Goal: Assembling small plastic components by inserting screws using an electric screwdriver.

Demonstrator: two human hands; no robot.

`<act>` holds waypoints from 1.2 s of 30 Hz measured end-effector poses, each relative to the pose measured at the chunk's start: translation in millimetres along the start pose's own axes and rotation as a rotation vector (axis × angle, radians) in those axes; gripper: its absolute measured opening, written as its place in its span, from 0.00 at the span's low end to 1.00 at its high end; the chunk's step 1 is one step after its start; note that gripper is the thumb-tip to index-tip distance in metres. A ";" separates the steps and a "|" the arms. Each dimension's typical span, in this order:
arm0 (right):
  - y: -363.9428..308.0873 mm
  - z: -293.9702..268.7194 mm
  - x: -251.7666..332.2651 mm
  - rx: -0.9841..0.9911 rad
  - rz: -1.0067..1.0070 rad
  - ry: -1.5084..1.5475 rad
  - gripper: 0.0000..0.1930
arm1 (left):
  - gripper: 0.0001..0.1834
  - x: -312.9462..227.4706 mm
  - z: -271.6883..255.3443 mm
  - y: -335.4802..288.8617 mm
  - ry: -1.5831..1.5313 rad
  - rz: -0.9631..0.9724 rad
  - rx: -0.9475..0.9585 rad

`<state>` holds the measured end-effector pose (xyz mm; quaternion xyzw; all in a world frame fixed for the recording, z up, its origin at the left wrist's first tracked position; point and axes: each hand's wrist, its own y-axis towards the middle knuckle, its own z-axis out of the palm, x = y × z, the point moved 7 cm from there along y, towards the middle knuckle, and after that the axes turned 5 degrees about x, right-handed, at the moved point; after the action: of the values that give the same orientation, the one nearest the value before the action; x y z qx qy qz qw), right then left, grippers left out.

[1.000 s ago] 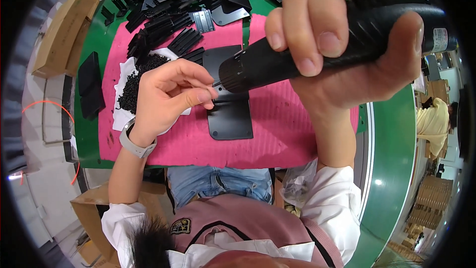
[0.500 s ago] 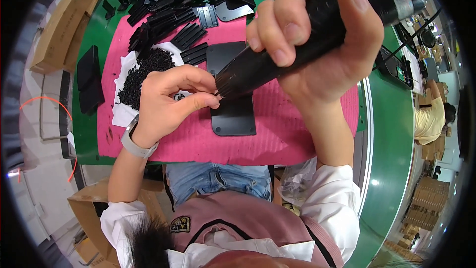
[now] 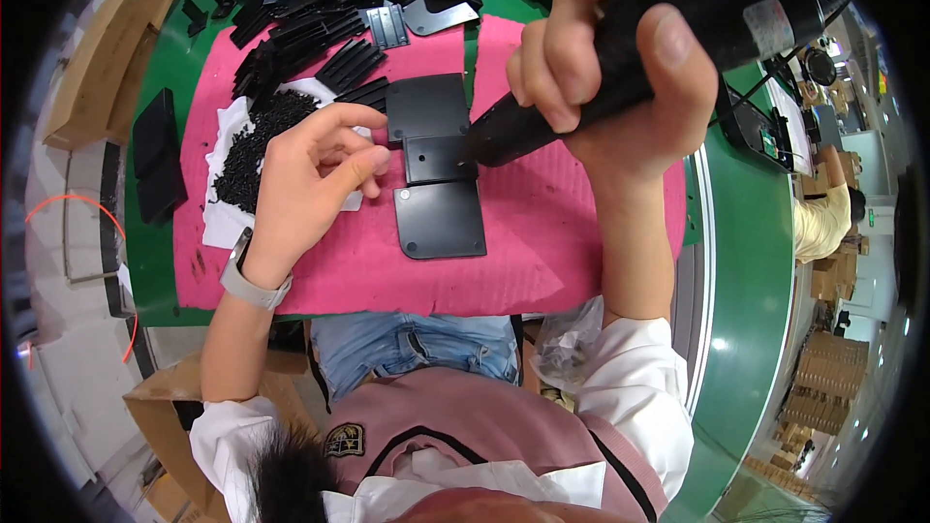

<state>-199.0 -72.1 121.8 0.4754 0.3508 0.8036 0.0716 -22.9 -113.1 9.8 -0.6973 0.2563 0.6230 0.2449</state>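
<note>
My right hand (image 3: 639, 87) is wrapped round a black electric screwdriver (image 3: 572, 87), held slantwise. Its narrow end reaches the right edge of a black middle piece (image 3: 441, 163); whether it touches cannot be told. That piece joins two black plates with rounded corners, the far plate (image 3: 426, 107) and the near plate (image 3: 441, 223), lying on a pink mat. To the left, my left hand (image 3: 310, 169) hovers beside them with fingers curled and thumb apart from the index finger; nothing shows in it. Beyond its knuckles lies a heap of small black screws (image 3: 257, 150) on a white cloth (image 3: 221, 223).
Many black plates and slotted brackets (image 3: 320, 15) are piled at the far side of the green table (image 3: 746, 329). Two dark flat pieces (image 3: 157, 155) lie at the left edge. A black device (image 3: 756, 131) stands at the right. Another person (image 3: 823, 223) is farther right.
My left hand has drawn back left from the screwdriver tip, and its pinch has loosened. The screwdriver has shifted right, uncovering the middle piece. The whole view has moved slightly.
</note>
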 end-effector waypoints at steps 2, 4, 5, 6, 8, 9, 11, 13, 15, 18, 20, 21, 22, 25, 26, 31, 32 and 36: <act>-4.1 -2.7 0.8 0.003 0.008 -0.171 0.21 | 0.17 4.6 3.9 2.1 -0.019 -0.036 0.035; -7.6 -3.1 0.0 0.020 0.042 -0.208 0.20 | 0.23 13.6 12.1 3.0 -0.147 -0.203 0.081; -5.4 4.3 9.7 0.018 0.045 -0.209 0.20 | 0.23 14.4 12.9 4.0 -0.149 -0.205 0.083; -5.5 4.8 15.9 -0.125 0.271 -0.363 0.21 | 0.25 15.4 14.0 5.6 -0.149 -0.214 0.090; -14.7 -2.4 7.0 -0.267 0.495 -0.512 0.21 | 0.27 16.7 15.9 8.1 -0.145 -0.223 0.095; -16.4 0.0 -5.0 -0.258 0.338 -0.362 0.23 | 0.27 18.5 16.8 8.6 -0.153 -0.235 0.096; -17.4 -6.9 -10.7 -0.249 0.184 -0.216 0.25 | 0.27 20.7 18.0 10.4 -0.164 -0.245 0.100; -8.5 0.0 -7.7 0.053 0.070 -0.180 0.20 | 0.25 21.5 20.0 12.0 -0.159 -0.249 0.134; -8.7 0.4 -7.2 0.057 0.069 -0.149 0.20 | 0.25 20.1 19.8 12.5 -0.157 -0.251 0.138; -7.3 1.4 -8.1 0.064 0.067 -0.112 0.19 | 0.24 20.1 19.0 12.5 -0.151 -0.257 0.130; -7.4 3.3 -8.5 0.060 0.072 -0.113 0.18 | 0.23 19.8 20.0 12.1 -0.152 -0.259 0.128; -7.3 2.8 -10.2 0.032 0.096 -0.168 0.17 | 0.23 18.1 20.3 12.0 -0.145 -0.261 0.131; -7.6 2.2 -12.7 0.003 0.121 -0.222 0.16 | 0.22 17.9 20.7 11.7 -0.139 -0.264 0.133; -4.8 1.2 -13.6 -0.173 0.170 -0.327 0.07 | 0.20 16.5 20.7 11.9 -0.118 -0.253 0.124; -4.5 0.5 -14.0 -0.173 0.170 -0.329 0.07 | 0.20 16.8 21.0 12.0 -0.119 -0.252 0.126; -5.1 -0.7 -17.7 -0.185 0.173 -0.202 0.09 | 0.18 17.5 22.4 12.4 -0.116 -0.240 0.122; -5.2 -0.5 -17.6 -0.200 0.167 -0.218 0.09 | 0.18 17.4 22.5 12.0 -0.116 -0.242 0.122; -5.7 1.5 -20.7 -0.061 0.242 -0.393 0.13 | 0.17 19.2 22.7 12.4 -0.129 -0.233 0.128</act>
<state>-187.8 -76.4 103.8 0.6587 0.2460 0.7088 0.0562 -46.3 -108.4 -12.0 -0.6640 0.1966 0.6163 0.3751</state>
